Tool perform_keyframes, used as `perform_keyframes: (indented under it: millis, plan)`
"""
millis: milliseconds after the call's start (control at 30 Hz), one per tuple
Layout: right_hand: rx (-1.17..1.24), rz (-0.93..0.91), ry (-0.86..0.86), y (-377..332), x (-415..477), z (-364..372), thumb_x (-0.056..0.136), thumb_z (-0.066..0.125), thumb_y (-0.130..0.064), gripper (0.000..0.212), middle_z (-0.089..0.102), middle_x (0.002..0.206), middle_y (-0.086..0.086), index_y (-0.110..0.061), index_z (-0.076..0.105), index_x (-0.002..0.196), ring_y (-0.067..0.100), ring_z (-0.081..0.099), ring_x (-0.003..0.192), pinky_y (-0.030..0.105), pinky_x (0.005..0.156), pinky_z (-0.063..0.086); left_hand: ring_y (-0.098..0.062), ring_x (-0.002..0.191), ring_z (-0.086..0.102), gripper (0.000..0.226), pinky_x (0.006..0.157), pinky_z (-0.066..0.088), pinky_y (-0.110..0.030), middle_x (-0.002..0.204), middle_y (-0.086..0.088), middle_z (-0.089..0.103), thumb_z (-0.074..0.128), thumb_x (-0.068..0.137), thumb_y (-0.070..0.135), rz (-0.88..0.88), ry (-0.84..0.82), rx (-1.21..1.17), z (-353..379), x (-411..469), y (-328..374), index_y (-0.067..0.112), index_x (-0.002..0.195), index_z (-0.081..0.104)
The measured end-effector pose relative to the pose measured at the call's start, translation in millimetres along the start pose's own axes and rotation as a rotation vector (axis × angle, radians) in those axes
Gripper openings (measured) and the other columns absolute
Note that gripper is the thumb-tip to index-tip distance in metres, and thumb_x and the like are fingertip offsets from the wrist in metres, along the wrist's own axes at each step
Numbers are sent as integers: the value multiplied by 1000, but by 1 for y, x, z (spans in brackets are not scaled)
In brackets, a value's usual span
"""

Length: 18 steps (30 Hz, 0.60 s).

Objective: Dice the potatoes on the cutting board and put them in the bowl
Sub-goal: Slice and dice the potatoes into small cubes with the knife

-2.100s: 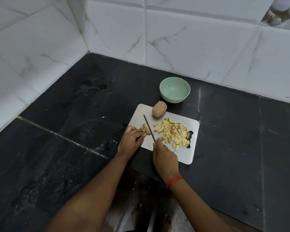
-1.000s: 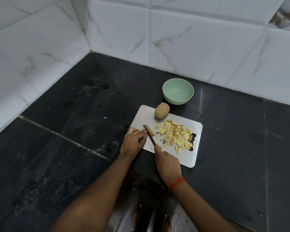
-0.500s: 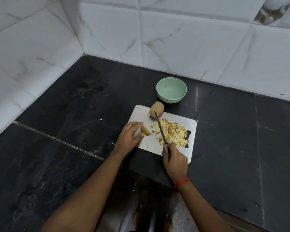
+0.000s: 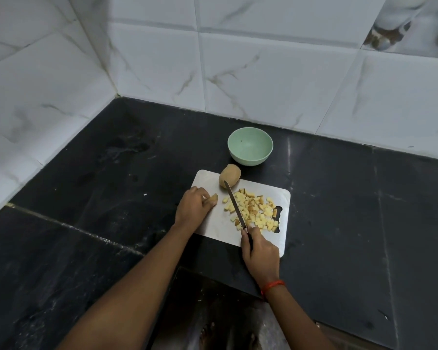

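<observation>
The right hand (image 4: pixel 261 253) was closed around the dark handle of a knife (image 4: pixel 234 205), with a red thread band (image 4: pixel 273 286) on its wrist. The left hand (image 4: pixel 192 208) rested at the left edge of the cutting board (image 4: pixel 213 223), its fingers curled over a small potato piece (image 4: pixel 213 199) with the skin on, pressing it to the board.

The cutting board was a pale, rounded rectangle lying flat on the black stone desk (image 4: pixel 111 223), near the desk's front edge. The knife blade ran from the right hand diagonally away and to the left, across the left margin of the diced potato (image 4: pixel 253 210). Its tip lay just beside the whole potato (image 4: pixel 229 175). Whether the blade touched the board could not be determined.

The diced potato formed a loose pile of pale yellow cubes on the right half of the board. Several cubes lay against the handle cutout (image 4: pixel 277 218) at the board's right end. The whole potato, unpeeled, sat on the far edge of the board.

The bowl (image 4: pixel 248 160), pale green and round, stood upright on the desk just beyond the whole potato, apart from the board. Its interior showed its green surface and one small dark speck. All diced pieces lay on the board.

White marble-pattern wall tiles (image 4: pixel 263 84) rose behind the desk and along its left side.
</observation>
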State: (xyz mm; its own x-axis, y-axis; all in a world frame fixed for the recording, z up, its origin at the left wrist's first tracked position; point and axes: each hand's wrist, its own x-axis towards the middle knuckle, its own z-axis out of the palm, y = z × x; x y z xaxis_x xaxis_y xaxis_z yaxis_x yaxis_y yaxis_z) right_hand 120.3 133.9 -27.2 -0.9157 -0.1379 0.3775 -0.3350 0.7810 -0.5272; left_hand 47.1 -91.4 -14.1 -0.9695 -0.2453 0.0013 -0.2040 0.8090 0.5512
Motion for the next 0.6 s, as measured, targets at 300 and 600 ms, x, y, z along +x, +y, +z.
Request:
perform_keyframes:
  millis: [300, 600]
  plan:
    - [-1, 14, 9, 1, 0, 2, 101, 45, -35, 23, 48, 52, -5, -19, 50, 85, 13, 45, 38, 31, 33, 36, -9, 90, 60, 23, 81, 51, -28, 106, 5, 65, 69, 95, 37, -58, -22, -104, -2, 3, -1, 19, 107, 76]
    - [4, 13, 18, 1, -1, 2, 101, 46, -35, 20, 47, 53, -7, -22, 46, 85, 11, 43, 38, 29, 34, 34, -10, 87, 62, 17, 77, 50, -27, 98, 6, 68, 73, 93, 31, -76, -92, -62, -13, 38, 5, 19, 104, 77]
